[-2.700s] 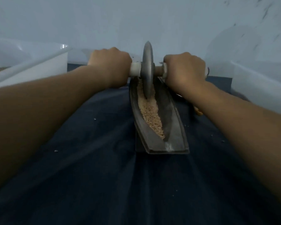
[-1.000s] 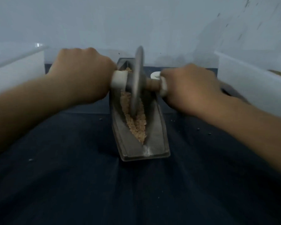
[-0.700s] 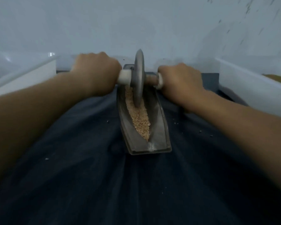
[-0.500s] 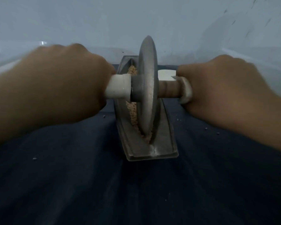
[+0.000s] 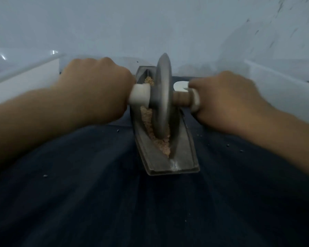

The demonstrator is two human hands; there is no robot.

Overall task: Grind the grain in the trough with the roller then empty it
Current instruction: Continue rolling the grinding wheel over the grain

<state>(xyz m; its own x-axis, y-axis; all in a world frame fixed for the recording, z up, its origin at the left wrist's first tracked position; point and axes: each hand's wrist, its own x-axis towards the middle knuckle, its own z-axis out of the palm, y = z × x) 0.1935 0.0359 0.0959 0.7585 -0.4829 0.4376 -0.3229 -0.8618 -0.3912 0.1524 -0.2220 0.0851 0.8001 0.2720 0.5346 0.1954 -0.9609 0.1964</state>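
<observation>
A grey metal roller (image 5: 161,97), a thin upright disc on a cross handle, stands in the groove of a narrow, boat-shaped trough (image 5: 183,148), midway between the two sets of fingers. Its lower edge sits in crushed tan grain (image 5: 163,146) lying along the groove. The left hand (image 5: 95,90) grips the white left end of the handle, fingers curled tight round it. The right hand (image 5: 227,102) grips the right end the same way. The trough lies lengthwise on a dark blue tabletop (image 5: 96,193), passing beneath the handle and reaching nearer the person than the fingers. Outside the left fingers stands a white bin (image 5: 25,81); outside the right fingers, another (image 5: 278,93). Just beyond the right fingers is a small white object (image 5: 179,85), too blurred to identify.
</observation>
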